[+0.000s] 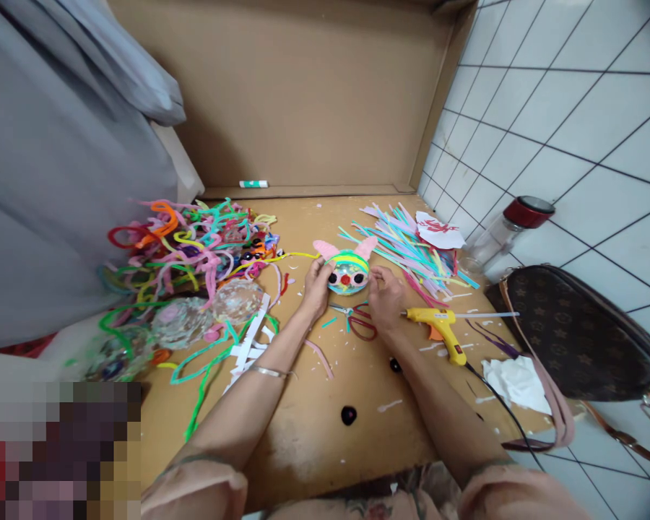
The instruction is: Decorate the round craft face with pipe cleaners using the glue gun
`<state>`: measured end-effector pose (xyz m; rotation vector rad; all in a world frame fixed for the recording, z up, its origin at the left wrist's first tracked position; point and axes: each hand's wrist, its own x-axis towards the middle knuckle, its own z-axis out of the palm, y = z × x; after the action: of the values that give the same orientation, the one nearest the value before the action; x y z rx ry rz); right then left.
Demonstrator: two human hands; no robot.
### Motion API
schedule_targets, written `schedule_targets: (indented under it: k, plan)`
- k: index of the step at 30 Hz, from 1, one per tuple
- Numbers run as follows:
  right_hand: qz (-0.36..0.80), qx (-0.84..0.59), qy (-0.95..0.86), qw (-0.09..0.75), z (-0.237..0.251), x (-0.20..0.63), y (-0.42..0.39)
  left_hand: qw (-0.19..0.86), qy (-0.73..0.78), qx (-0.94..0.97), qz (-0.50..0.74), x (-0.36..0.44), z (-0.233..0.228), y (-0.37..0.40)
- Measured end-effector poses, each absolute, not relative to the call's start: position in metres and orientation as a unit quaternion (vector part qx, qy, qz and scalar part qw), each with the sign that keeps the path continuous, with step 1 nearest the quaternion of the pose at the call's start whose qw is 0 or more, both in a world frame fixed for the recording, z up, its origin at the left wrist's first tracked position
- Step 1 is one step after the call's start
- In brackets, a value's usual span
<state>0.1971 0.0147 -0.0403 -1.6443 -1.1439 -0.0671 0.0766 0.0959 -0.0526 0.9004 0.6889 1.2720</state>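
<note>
No readable writing anywhere. My left hand and right hand clasp the striped ball creature from nine and three o'clock, at the cardboard worktop centre. Glue gun at four o'clock, scissors at six. Red-lidded jar lying at two o'clock, contents unclear.

**Count of things on the cardboard**

There is one striped ball with a face, and it has two pink ears and two black eyes. One yellow glue gun lies near one pair of scissors. Two black round pieces lie loose. I count three clear balls, one jar with red lid, one brown bag and one glue stick. The pipe cleaners are too many to count.
</note>
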Motion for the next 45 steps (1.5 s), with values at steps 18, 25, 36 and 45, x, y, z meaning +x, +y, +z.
schedule_targets:
  k: [18,25,36,45]
  plan:
    - [-0.175,-0.738,-0.565,0.324,-0.025,0.18,-0.002,0.647,0.301,0.409,0.569,0.076,-0.044,0.09]
    - [-0.172,-0.737,-0.584,0.295,-0.023,0.181,-0.005,0.629,0.307,0.42,0.578,0.077,-0.045,0.088]
    - [-0.211,-0.72,-0.629,0.202,-0.016,0.179,-0.01,0.612,0.311,0.438,0.581,0.078,-0.041,0.083]
    - [-0.21,-0.721,-0.63,0.199,-0.017,0.182,-0.009,0.622,0.294,0.444,0.575,0.076,-0.043,0.083]
